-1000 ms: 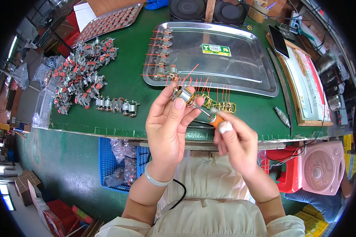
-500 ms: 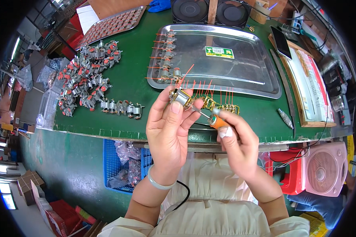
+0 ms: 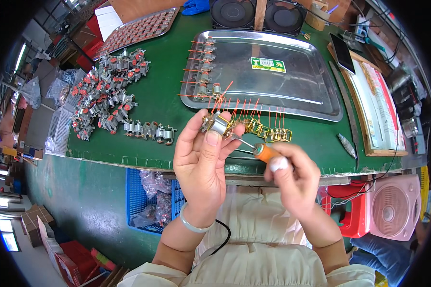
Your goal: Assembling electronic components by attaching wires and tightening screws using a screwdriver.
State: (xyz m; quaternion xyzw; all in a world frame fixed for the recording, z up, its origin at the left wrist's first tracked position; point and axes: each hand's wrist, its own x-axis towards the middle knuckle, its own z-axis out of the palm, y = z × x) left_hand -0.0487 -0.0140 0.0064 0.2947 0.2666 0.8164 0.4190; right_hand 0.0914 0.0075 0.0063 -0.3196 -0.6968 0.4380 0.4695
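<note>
My left hand (image 3: 203,160) is closed around a small silver motor-like part (image 3: 219,125) with a brass-coloured frame, held up near the table's front edge. In my right hand (image 3: 294,174) is a screwdriver with an orange handle (image 3: 266,152); a white wrap covers part of the thumb. The screwdriver's shaft points left, with its tip at the lower right of the part, partly hidden by my fingers. Just behind, brass-coloured frames with red wires (image 3: 277,135) lie in a row. Similar silver parts with red wires (image 3: 205,67) line the left side of the metal tray (image 3: 316,112).
A heap of silver and red parts (image 3: 107,91) covers the table's left, with a short row of parts (image 3: 148,131) before it. Behind it is another loaded tray (image 3: 139,31). To the right lie a long metal strip (image 3: 345,105), a phone (image 3: 341,52) and a wooden-edged board (image 3: 376,110).
My right hand has shifted slightly right and down, its grip on the screwdriver handle changed. The screwdriver's tip stays at the part. My left hand keeps hold of the part almost in place.
</note>
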